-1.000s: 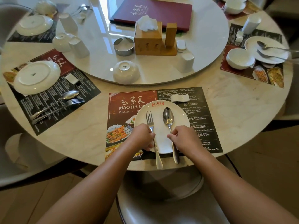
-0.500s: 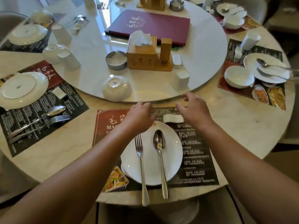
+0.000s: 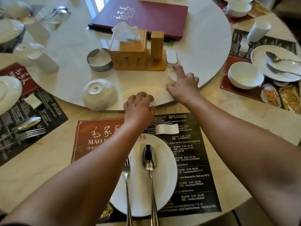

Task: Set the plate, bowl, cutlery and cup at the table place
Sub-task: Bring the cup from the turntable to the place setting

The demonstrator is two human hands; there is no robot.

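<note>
right hand (image 3: 183,84) splayed at white cup (image 3: 171,77) (blurred) | left hand (image 3: 139,106) curled on glossy round turntable (image 3: 203,46)

Illumination: daylight, moderately bright, entering from beyond the far side of the table (image 3: 40,168). Glare: a pale streak of reflected window light runs down the glossy turntable (image 3: 203,51) at upper left and washes out the surface there; a small highlight sits in the bowl of the spoon (image 3: 149,159). Shadows: soft and faint, with no hard edges. Colour cast: warm, yellowish. Sharpness: print on the placemat (image 3: 193,176) is legible at centre; the right hand (image 3: 184,85) is blurred, and the white cups (image 3: 43,60) at far left are smeared and ghosted. Distortion: wide-angle, the table edge bowing strongly, forearms stretched toward the lower corners
</note>
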